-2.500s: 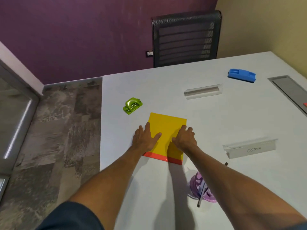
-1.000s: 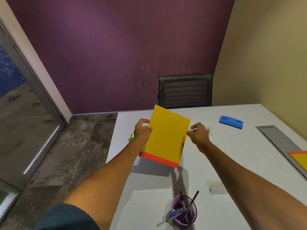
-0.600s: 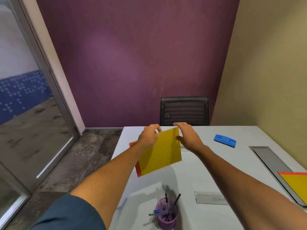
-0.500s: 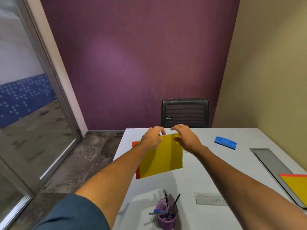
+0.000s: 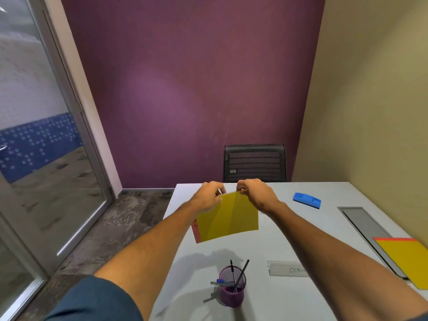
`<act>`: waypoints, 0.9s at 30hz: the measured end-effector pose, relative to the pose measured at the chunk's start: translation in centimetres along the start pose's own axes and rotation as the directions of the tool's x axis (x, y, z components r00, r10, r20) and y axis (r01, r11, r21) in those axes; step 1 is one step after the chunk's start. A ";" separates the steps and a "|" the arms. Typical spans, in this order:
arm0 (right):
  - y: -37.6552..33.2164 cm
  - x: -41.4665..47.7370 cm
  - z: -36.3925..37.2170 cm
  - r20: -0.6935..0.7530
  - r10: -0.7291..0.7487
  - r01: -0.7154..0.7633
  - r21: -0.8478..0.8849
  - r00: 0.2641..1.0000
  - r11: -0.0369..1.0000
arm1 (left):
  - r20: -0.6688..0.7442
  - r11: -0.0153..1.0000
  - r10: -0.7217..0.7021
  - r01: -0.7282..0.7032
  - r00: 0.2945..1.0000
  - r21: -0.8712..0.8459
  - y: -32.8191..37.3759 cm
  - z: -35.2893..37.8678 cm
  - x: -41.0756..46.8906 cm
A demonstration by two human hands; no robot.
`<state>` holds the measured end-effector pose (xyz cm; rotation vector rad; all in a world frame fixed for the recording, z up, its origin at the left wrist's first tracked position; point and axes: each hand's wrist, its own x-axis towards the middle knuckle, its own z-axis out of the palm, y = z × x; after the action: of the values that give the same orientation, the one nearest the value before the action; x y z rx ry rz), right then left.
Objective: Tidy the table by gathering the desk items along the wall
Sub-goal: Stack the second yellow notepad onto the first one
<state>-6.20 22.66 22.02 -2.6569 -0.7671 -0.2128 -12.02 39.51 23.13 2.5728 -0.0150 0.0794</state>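
Observation:
A yellow pad with a red binding edge [image 5: 228,217] hangs in the air above the white table [image 5: 289,230], its red edge at the lower left. My left hand [image 5: 207,196] pinches its top left corner and my right hand [image 5: 256,193] pinches the top edge close beside it. A second yellow pad with a red edge [image 5: 407,258] lies by the beige wall on the right. A blue stapler [image 5: 306,200] sits toward the far right. A purple mesh pen cup [image 5: 231,287] with pens stands near me, and a clear name plate [image 5: 288,269] lies to its right.
A grey cable-tray lid [image 5: 366,228] runs along the table's right side by the beige wall [image 5: 370,112]. A black mesh chair [image 5: 254,162] stands behind the table's far edge. The table's left edge drops to the floor; a glass door [image 5: 34,158] is on the left.
The pad was lifted off the table and turned, so its red edge went from the bottom to the left. My hands moved together along its top. My view tilted up.

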 end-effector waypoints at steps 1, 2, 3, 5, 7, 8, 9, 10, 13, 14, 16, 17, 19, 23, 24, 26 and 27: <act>-0.2 -0.6 -0.3 0.000 0.006 -0.006 0.008 1.000 1.000 | 0.007 1.000 -0.001 0.001 1.000 0.023 -0.4 -0.3 -0.7; -0.4 -1.2 -0.5 0.002 0.015 -0.015 0.013 1.000 1.000 | 0.010 0.999 -0.006 0.005 1.000 0.046 -0.8 -0.5 -1.5; -0.6 -1.8 -0.7 0.001 0.025 -0.025 0.016 1.000 1.000 | 0.008 0.998 -0.009 0.009 1.000 0.063 -1.0 -0.7 -2.2; -1.0 -3.1 -1.1 -0.010 0.047 -0.046 0.017 0.999 0.999 | 0.000 0.996 0.003 -0.003 1.000 0.084 -0.9 -1.1 -3.7; -1.5 -4.5 -1.6 -0.033 0.065 -0.065 0.000 0.997 0.998 | -0.009 0.994 0.035 -0.034 0.999 0.107 0.0 -1.3 -4.8; -1.8 -5.1 -1.9 -0.042 0.063 -0.065 -0.025 0.997 0.998 | -0.015 0.992 0.054 -0.052 0.998 0.113 0.6 -1.3 -5.2; -2.0 -5.7 -2.2 -0.043 0.057 -0.059 -0.052 0.997 0.997 | -0.019 0.991 0.071 -0.069 0.997 0.117 1.3 -1.1 -5.6; -2.2 -6.4 -2.6 -0.037 0.050 -0.052 -0.063 0.998 0.997 | -0.022 0.989 0.087 -0.084 0.996 0.119 2.1 -1.0 -5.9; -2.2 -8.2 -3.6 -0.021 0.064 -0.064 0.006 0.998 0.998 | -0.044 0.987 0.124 -0.118 0.991 0.111 4.2 -0.4 -6.8; -1.9 -8.8 -4.0 -0.025 0.074 -0.074 0.034 0.997 0.997 | -0.073 0.987 0.136 -0.128 0.988 0.098 4.7 -0.3 -7.0; -0.9 -10.3 -4.9 -0.044 0.115 -0.111 0.096 0.992 0.989 | -0.182 0.988 0.154 -0.147 0.971 0.056 5.7 -0.1 -7.4; -0.2 -11.1 -5.5 -0.067 0.141 -0.131 0.135 0.988 0.982 | -0.254 0.989 0.146 -0.142 0.956 0.034 6.1 0.1 -7.4; 1.1 -12.7 -6.5 -0.117 0.189 -0.160 0.215 0.975 0.963 | -0.366 0.996 0.080 -0.093 0.927 -0.017 7.0 0.9 -7.5; 4.1 -15.4 -8.9 -0.193 0.290 -0.202 0.377 0.937 0.904 | -0.365 0.991 -0.078 0.031 0.928 -0.133 9.1 3.5 -7.3; 5.0 -15.9 -9.5 -0.207 0.319 -0.210 0.422 0.925 0.882 | -0.349 0.982 -0.125 0.066 0.929 -0.177 9.8 4.3 -7.2; 7.0 -17.1 -10.6 -0.233 0.365 -0.208 0.504 0.901 0.838 | -0.312 0.948 -0.235 0.147 0.921 -0.283 11.5 6.0 -6.9; 8.1 -17.7 -11.1 -0.245 0.382 -0.199 0.545 0.891 0.814 | -0.289 0.925 -0.284 0.181 0.914 -0.335 12.6 6.8 -6.8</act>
<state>-17.13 3.44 25.52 -2.1075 -0.2354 -0.3299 -18.76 25.21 23.72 2.2055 0.3827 0.3905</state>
